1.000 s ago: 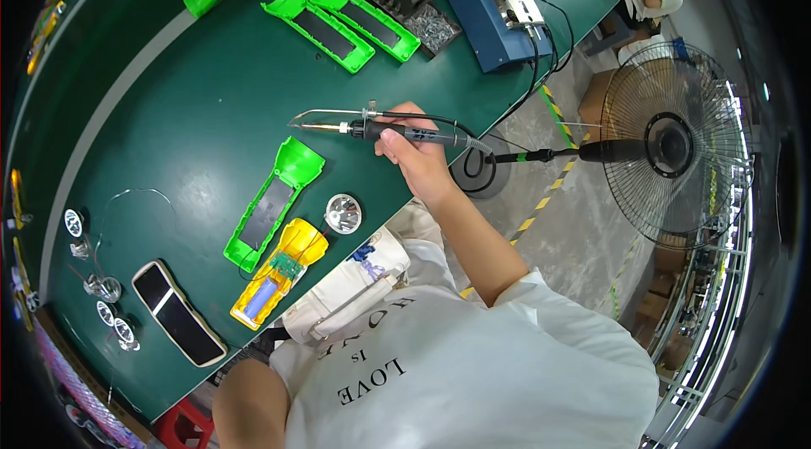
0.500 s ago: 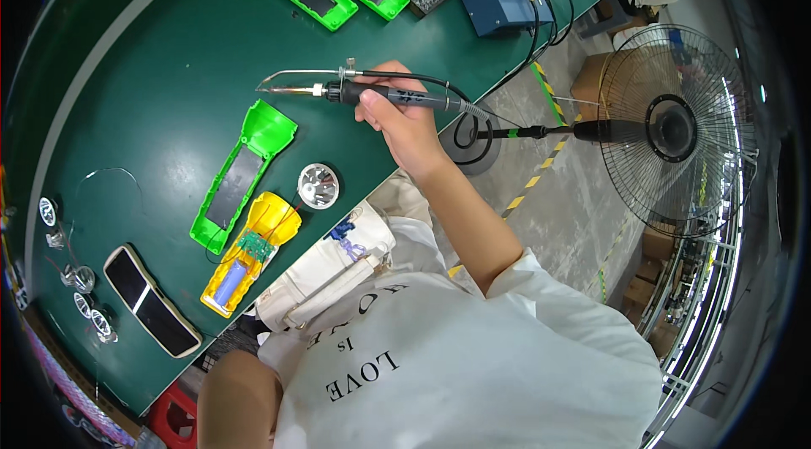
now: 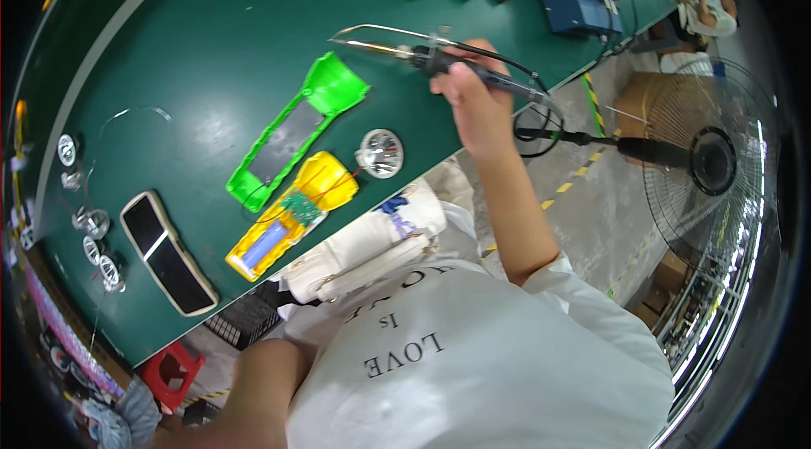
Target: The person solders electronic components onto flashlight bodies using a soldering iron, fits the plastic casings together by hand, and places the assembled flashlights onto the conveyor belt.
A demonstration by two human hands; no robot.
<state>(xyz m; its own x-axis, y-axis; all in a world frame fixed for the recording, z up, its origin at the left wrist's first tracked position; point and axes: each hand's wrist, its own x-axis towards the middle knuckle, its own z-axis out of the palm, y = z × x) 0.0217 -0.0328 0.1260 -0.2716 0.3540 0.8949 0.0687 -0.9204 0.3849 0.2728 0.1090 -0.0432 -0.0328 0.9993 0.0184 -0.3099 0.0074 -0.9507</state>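
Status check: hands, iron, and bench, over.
Right hand grips soldering iron, tip raised over green mat. Left hand out of view. Green casing and yellow casing lie untouched below.

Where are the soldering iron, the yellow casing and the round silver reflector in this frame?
soldering iron [image 3: 473, 70]: head view, on the dark handle just ahead of the right hand [image 3: 469, 103].
yellow casing [image 3: 325, 181]: head view, on its rounded top end.
round silver reflector [image 3: 379, 152]: head view, on its shiny centre.
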